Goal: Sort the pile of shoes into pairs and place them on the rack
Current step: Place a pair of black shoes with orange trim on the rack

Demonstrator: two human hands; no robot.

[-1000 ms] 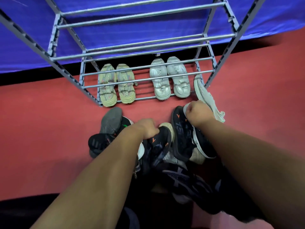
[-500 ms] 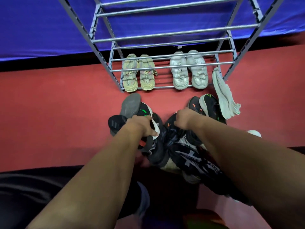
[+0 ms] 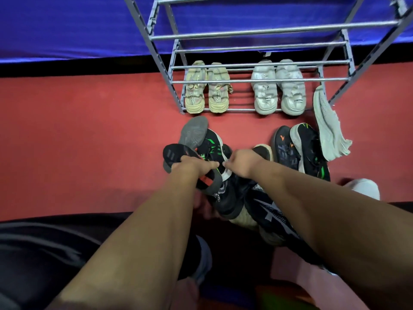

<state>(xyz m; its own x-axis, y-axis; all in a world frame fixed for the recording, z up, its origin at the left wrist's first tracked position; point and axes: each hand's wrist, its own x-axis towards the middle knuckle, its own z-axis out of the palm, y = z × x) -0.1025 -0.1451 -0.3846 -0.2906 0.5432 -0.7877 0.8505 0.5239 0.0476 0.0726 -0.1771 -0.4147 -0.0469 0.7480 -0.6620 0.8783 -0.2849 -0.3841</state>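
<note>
The metal shoe rack (image 3: 259,81) stands ahead with a beige pair (image 3: 206,90) and a white pair (image 3: 278,86) on its bottom shelf. The pile lies on the red floor in front of it. My left hand (image 3: 192,165) is closed around a dark grey shoe with an orange patch (image 3: 211,183). My right hand (image 3: 243,162) pinches the white heel edge of a black shoe with green stripes (image 3: 210,146). A grey-soled shoe (image 3: 194,132) lies on its side behind them. A black shoe with a white pattern (image 3: 270,213) lies under my right forearm.
To the right, a black shoe with orange marks (image 3: 285,148) and a black shoe with green accents (image 3: 310,151) lie side by side. A white shoe (image 3: 328,128) leans against the rack's right leg. A blue sheet (image 3: 67,25) hangs behind the rack.
My right hand has let go of the black-and-orange shoe, which now lies at the right, and has moved left to the pile. My left hand has shifted its grip onto the dark grey shoe.
</note>
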